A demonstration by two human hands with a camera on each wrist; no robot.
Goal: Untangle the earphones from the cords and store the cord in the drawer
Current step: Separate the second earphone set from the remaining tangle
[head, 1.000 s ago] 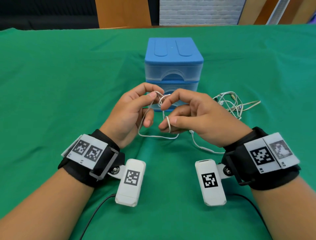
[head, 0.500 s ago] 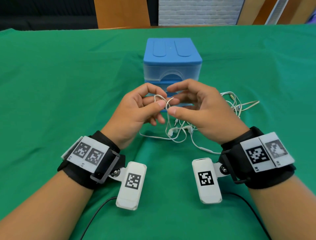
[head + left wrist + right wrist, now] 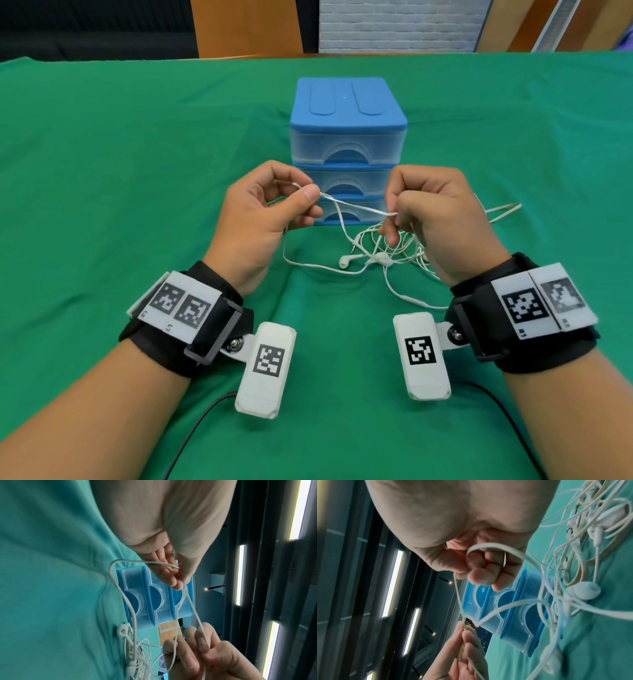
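A thin white earphone wire [image 3: 356, 206] runs taut between my two hands, above the green cloth. My left hand [image 3: 270, 209] pinches one part of it between thumb and forefinger [image 3: 178, 574]. My right hand [image 3: 428, 219] pinches the other part [image 3: 467, 569]. Below them lies a tangle of white earphones and cords [image 3: 387, 253], with an earbud [image 3: 343, 262] and a jack plug showing [image 3: 583, 592]. A beige cord [image 3: 503, 209] trails off to the right. The blue drawer unit [image 3: 347, 137] stands just behind my hands, its three clear drawers closed.
A green cloth [image 3: 120, 171] covers the whole table. Black cables [image 3: 191, 431] run from the wrist cameras toward the near edge. Wooden panels and a white brick wall stand beyond the far edge.
My hands have moved apart and risen slightly, stretching a length of white wire between them. The loops they held together have dropped to the cloth.
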